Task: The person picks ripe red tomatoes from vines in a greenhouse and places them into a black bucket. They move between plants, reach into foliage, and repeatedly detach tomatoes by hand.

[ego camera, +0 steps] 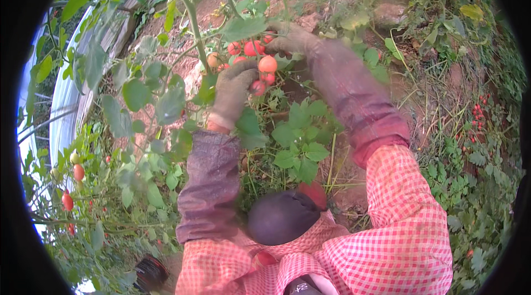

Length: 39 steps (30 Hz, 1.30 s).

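Note:
A cluster of ripe cherry tomatoes [254,48] hangs from a tomato plant, below a thick green stem [194,25]. My left hand [235,89], in a soiled work glove, curls its fingers around the lower part of this cluster. Beside those fingers show an orange-red tomato [267,64] and a pinker tomato [258,88]. From the right, my right hand [292,40], also gloved, reaches to the cluster's upper side. Its fingers bend close against a red tomato [268,37]; blur and leaves hide whether they grip it.
Leafy tomato vines [153,100] crowd the left, with more tomatoes [67,201] lower down. Plastic sheeting [68,108] curves along the left edge. A broad-leaved plant [300,141] grows between my forearms. Small red fruits [478,114] lie at the right. A dark container [151,272] stands at lower left.

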Motion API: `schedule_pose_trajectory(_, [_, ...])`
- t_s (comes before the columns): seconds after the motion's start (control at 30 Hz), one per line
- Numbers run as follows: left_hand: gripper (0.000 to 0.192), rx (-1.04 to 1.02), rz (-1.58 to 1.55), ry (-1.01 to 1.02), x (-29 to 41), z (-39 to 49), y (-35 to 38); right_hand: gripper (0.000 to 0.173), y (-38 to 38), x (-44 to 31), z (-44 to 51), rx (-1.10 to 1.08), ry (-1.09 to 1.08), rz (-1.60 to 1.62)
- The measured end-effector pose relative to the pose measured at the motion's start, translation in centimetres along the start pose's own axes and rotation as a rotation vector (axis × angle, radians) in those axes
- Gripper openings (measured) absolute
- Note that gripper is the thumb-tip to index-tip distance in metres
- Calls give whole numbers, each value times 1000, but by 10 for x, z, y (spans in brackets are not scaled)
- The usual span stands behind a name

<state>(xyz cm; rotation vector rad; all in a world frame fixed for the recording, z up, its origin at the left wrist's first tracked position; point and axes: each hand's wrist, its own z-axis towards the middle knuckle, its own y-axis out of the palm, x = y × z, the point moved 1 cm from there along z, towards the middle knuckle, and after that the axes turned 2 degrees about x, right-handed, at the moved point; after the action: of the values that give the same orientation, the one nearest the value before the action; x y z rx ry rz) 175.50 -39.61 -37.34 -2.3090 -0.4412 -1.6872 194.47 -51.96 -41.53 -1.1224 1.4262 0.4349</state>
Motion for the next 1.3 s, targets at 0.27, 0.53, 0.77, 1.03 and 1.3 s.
schedule_pose_trajectory(0.27, [47, 165, 235, 400, -20, 2, -5, 47, 4, 11, -97, 91, 84, 409])
schedule_pose_trajectory(0.53, [55, -546, -152, 132, 12, 21, 54, 36, 13, 13, -152, -77, 5, 1021])
schedule_pose_trajectory(0.77, [49, -686, -372, -37, -19, 38, 67, 54, 36, 24, -161, -257, -102, 1460])
schedule_pose_trajectory(1.03, [70, -1028, -979, 149, -22, 6, 75, 46, 69, 2, -187, -174, -49, 1801])
schedule_pose_trajectory(1.3, [61, -529, -943, 123, -52, 15, 74, 46, 51, -7, -183, -175, 15, 1794])
